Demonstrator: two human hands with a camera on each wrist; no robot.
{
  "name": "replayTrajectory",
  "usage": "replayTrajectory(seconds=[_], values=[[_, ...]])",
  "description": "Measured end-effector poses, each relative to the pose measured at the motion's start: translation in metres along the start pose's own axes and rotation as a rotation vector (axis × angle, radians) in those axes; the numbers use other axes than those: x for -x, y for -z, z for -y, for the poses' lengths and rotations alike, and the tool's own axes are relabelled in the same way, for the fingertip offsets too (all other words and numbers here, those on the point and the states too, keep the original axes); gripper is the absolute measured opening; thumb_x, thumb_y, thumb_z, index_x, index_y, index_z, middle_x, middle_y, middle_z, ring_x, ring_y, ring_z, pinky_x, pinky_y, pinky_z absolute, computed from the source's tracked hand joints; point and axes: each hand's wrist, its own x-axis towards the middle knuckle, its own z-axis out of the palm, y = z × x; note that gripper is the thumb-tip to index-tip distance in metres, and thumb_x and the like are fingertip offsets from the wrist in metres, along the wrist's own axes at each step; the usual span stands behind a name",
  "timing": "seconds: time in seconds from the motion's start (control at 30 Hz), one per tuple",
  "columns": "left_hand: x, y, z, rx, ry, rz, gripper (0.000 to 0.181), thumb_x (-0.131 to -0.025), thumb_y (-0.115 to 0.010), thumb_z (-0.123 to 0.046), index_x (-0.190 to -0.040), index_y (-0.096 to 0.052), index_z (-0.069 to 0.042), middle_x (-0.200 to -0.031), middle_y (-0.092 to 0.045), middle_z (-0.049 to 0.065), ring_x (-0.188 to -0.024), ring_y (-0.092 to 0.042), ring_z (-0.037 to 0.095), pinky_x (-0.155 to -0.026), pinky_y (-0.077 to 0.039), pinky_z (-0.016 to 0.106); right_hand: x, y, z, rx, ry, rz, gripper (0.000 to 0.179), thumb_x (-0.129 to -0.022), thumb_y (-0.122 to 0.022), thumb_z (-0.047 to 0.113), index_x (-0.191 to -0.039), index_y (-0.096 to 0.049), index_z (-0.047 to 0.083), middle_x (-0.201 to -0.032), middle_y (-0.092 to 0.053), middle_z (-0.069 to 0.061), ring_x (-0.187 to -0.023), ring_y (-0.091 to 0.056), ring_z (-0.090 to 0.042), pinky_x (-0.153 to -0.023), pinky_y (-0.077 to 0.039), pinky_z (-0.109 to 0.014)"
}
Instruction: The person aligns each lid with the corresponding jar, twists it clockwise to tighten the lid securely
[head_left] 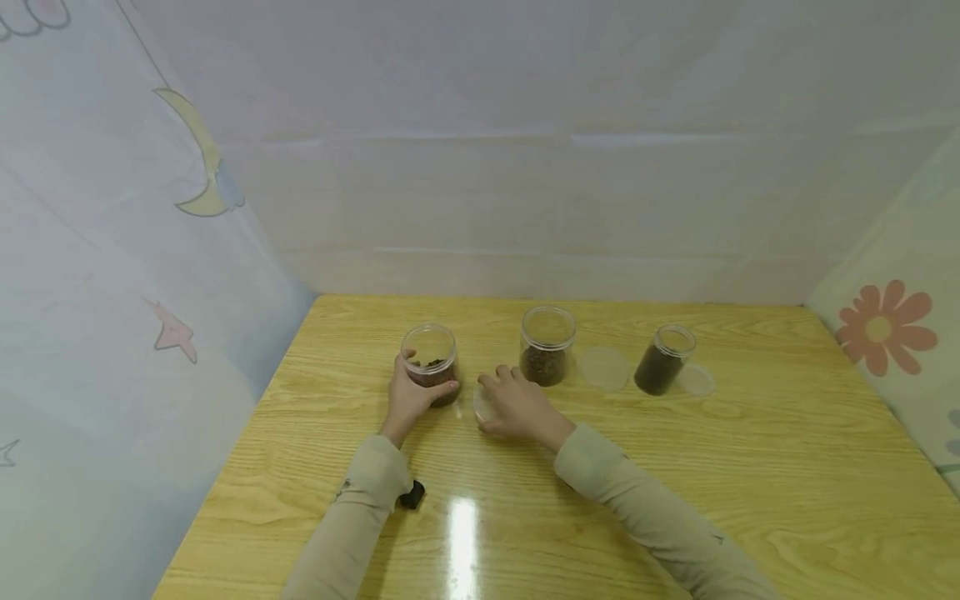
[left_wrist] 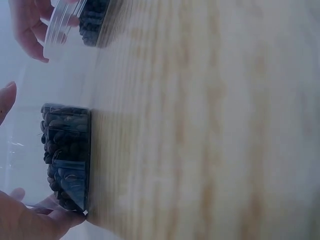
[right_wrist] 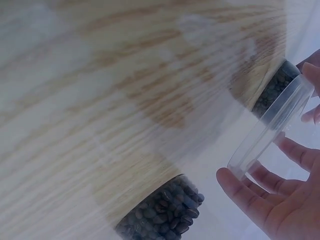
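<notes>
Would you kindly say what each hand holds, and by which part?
Left hand: the leftmost jar, by its side wall. Right hand: a translucent lid, by its rim.

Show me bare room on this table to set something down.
Free: the table right of the smaller flat disc, and the strip left of the left sleeve. Crowded: around the left hand and gripped jar, right hand and lid, and middle jar.

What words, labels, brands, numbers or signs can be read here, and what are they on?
None can be read. The left jar, middle jar and right jar show no label; the wall cloth shows drawings, such as a moon and a flower, no lettering.
</notes>
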Motion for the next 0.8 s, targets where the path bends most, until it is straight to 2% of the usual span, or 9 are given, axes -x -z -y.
replayTrajectory(seconds=[0.23, 0.47, 0.8], values=[[0.005, 0.002, -0.001, -0.034, -0.009, 0.005, 0.098, -0.059, -0.086, -0.030, -0.134, -0.029, -0.005, -0.128, -0.042, 0.023, -0.115, -0.043, 0.034, -0.093, -0.039, 0.047, 0.009, -0.001, -0.002, -0.040, 0.016, -0.033, 0.072, -0.073, -0.071, 0.045, -0.129, -0.047, 0.006, -0.120, -0.047, -0.019, -0.103, -0.048, -0.035, -0.072, -0.051, -0.041], [0.009, 0.003, -0.003, -0.021, -0.018, 0.021, 0.097, -0.059, -0.086, -0.031, -0.134, -0.029, -0.006, -0.129, -0.040, 0.022, -0.116, -0.042, 0.033, -0.093, -0.038, 0.048, 0.012, -0.004, -0.006, -0.078, 0.013, -0.054, 0.075, -0.073, -0.072, 0.047, -0.130, -0.047, 0.006, -0.121, -0.046, -0.021, -0.103, -0.048, -0.035, -0.077, -0.049, -0.043], [0.016, 0.002, -0.005, -0.022, -0.039, 0.036, 0.099, -0.059, -0.086, -0.033, -0.135, -0.029, -0.006, -0.129, -0.040, 0.022, -0.115, -0.043, 0.035, -0.093, -0.039, 0.047, 0.021, -0.004, -0.010, -0.050, 0.016, -0.069, 0.074, -0.072, -0.071, 0.050, -0.128, -0.048, 0.007, -0.119, -0.047, -0.020, -0.098, -0.050, -0.033, -0.067, -0.051, -0.038]])
